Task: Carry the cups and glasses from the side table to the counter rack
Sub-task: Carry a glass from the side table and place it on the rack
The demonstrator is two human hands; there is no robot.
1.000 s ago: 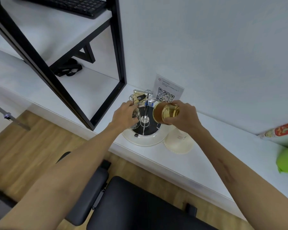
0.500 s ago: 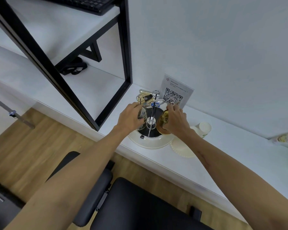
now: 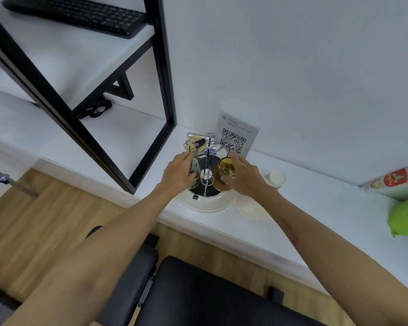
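A wire cup rack (image 3: 207, 177) with upright pegs stands on a round white tray (image 3: 205, 205) on the white counter. My left hand (image 3: 178, 174) grips a clear glass (image 3: 194, 169) on the rack's left side. My right hand (image 3: 242, 176) holds an amber glass (image 3: 225, 171) upside down over a peg on the rack's right side. A white paper cup (image 3: 276, 178) sits on the counter just right of my right hand.
A QR-code card (image 3: 236, 134) leans on the wall behind the rack. A ridged paper plate (image 3: 251, 209) lies right of the tray. A black-framed shelf (image 3: 167, 95) with a keyboard (image 3: 80, 14) stands left. A green bag (image 3: 406, 216) is far right, a black chair (image 3: 193, 292) below.
The amber glass in my right hand has come down from above the rack onto its right side. My left hand has stayed on the clear glass.
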